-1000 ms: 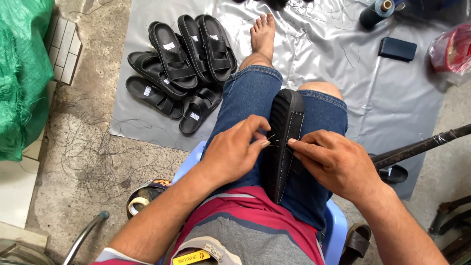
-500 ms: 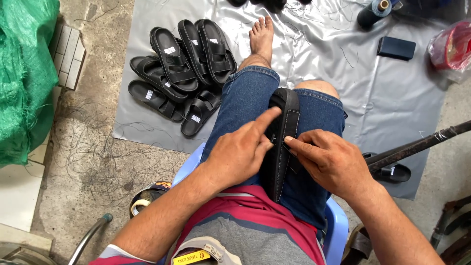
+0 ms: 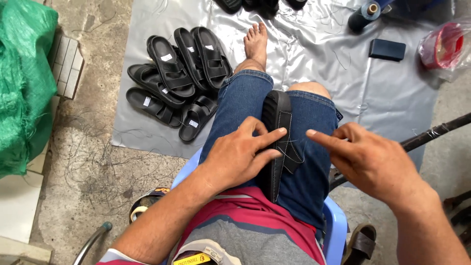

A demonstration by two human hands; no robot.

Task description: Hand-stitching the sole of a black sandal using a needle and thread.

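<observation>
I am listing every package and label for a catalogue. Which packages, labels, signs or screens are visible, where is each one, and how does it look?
White labels: small rectangles on the insoles of the black sandals piled on the grey sheet, upper left.
Clear plastic bag: crumpled, something red inside, upper right edge.
Green mesh sack: bulky, far left.
Yellow tag: narrow strip at the waist, bottom edge.
Dark flat rectangle: on the sheet, upper right; cannot tell whether it is a screen.

left hand (image 3: pixel 235 159) on black sandal (image 3: pixel 275 142), right hand (image 3: pixel 375 164) beside
</observation>
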